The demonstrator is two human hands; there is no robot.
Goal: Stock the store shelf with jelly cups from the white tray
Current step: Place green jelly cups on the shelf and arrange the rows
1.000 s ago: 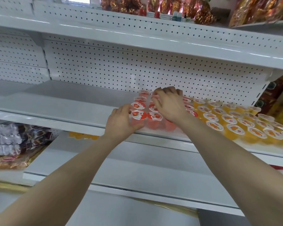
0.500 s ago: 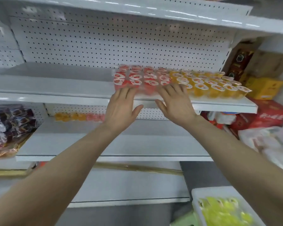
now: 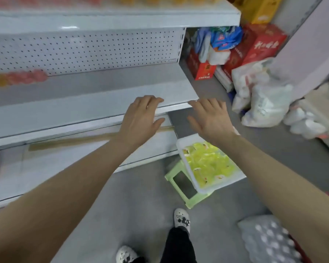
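A white tray [image 3: 198,185] filled with yellow-green jelly cups [image 3: 207,164] rests on a pale green stool [image 3: 180,179] on the floor, low and right of centre. My left hand [image 3: 139,120] hovers open in front of the lower shelf's edge [image 3: 84,112], holding nothing. My right hand [image 3: 211,118] is open too, fingers spread, just above the tray's far end. Stocked red and orange cups on the upper shelf [image 3: 122,18] show only as a blur at the top edge.
More red and orange cups [image 3: 17,77] lie blurred at the back left of the lower shelf. Red boxes [image 3: 262,44] and white plastic bags [image 3: 264,99] crowd the floor to the right. My feet [image 3: 181,219] stand on grey floor below the stool.
Both hands have left the red cups on the upper shelf and dropped, empty. The view has tilted down and right, bringing the tray on the stool into sight.
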